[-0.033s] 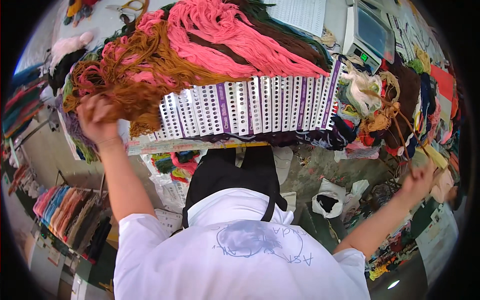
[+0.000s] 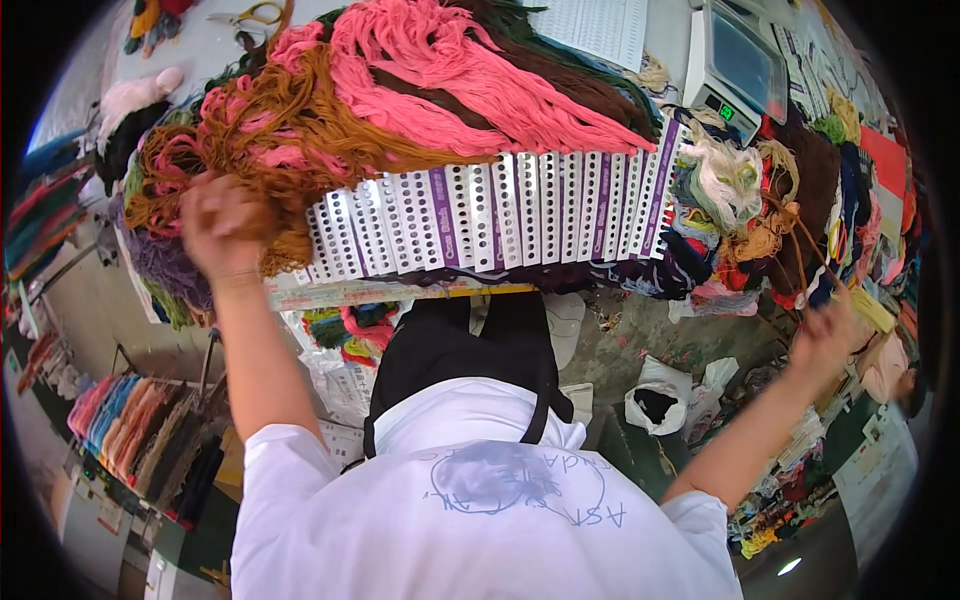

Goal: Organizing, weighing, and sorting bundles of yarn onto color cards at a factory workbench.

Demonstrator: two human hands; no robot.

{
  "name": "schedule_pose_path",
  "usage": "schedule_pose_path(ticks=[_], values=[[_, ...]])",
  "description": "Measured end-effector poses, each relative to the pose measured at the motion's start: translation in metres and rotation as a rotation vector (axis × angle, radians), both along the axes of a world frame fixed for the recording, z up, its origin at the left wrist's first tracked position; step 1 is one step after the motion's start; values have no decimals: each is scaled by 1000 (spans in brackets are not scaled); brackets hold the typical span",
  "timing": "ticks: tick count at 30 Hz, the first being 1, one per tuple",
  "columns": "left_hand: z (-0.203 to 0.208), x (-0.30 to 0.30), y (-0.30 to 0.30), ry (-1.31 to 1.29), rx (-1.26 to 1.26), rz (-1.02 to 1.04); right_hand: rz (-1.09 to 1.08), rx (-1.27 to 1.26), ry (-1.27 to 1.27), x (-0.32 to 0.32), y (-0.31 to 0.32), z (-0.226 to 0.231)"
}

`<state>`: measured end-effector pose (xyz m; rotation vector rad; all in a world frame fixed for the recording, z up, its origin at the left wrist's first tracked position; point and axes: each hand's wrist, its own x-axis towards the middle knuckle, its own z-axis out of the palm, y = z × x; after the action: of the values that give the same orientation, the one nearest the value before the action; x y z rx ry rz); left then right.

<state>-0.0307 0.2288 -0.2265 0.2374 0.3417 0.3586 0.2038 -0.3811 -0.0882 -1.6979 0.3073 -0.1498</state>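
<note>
My left hand [image 2: 222, 225] is at the near left end of a heap of brown embroidery thread [image 2: 290, 170]. Its fingers are curled on some of these strands, slightly blurred. Out to the right, my right hand [image 2: 825, 335] is closed on a few thin brown strands [image 2: 805, 235], which run up toward a tangle of mixed thread. Pink thread [image 2: 430, 70] lies in thick hanks beside the brown. Along the table's near side overlaps a row of white cards [image 2: 485, 215] with punched holes and purple strips; the threads' lower ends rest against their tops.
A digital scale [image 2: 738, 70] stands at the back right. Cream and mixed threads [image 2: 725, 180] pile up near it. Scissors [image 2: 255, 14] and a printed sheet [image 2: 595, 28] lie at the back. A rack of coloured hanks [image 2: 140, 430] stands lower left; a white bag [image 2: 658, 398] sits on the floor.
My left hand has shifted a little to the right, toward the cards. My right hand has moved slightly left and up, with the brown strands still running to it.
</note>
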Motion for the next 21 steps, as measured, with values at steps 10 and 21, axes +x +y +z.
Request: schedule_pose_path(ticks=[10, 21], values=[[-118, 130, -226, 946, 628, -829, 674, -460, 171, -57, 255, -250], [-124, 134, -222, 933, 638, -787, 646, -557, -66, -79, 260, -262]])
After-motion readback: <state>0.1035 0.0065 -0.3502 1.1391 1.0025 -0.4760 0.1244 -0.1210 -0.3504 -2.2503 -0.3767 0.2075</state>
